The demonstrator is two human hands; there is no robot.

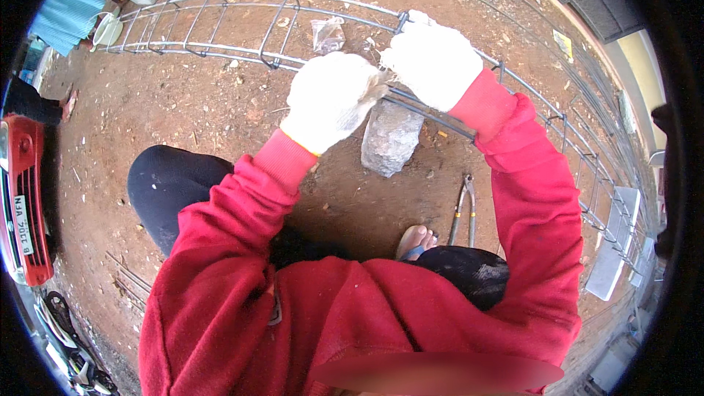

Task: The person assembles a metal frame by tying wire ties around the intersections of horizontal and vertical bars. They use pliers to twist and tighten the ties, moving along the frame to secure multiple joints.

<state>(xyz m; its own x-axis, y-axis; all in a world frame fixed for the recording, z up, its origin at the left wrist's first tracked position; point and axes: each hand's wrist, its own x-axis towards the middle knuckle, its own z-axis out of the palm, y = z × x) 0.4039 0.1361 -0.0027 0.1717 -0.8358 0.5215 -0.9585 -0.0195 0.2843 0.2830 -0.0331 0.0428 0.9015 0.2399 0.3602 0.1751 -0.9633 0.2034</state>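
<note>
Squatting on bare dirt, a worker's gloved left hand [330, 99] and right hand [434, 59] clench a long steel bar cage [220, 26], stiff, heavy, best gripped at a bar joint.

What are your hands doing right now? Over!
Left hand and right hand, in white gloves, closed together on long steel rebar cage. Grey stone block props it. Metal pincers lie on dirt, untouched.

a clear plastic bag [328, 34] lies on the dirt just past the left hand [330, 99]. a white number plate [22, 225] sits far left.
</note>
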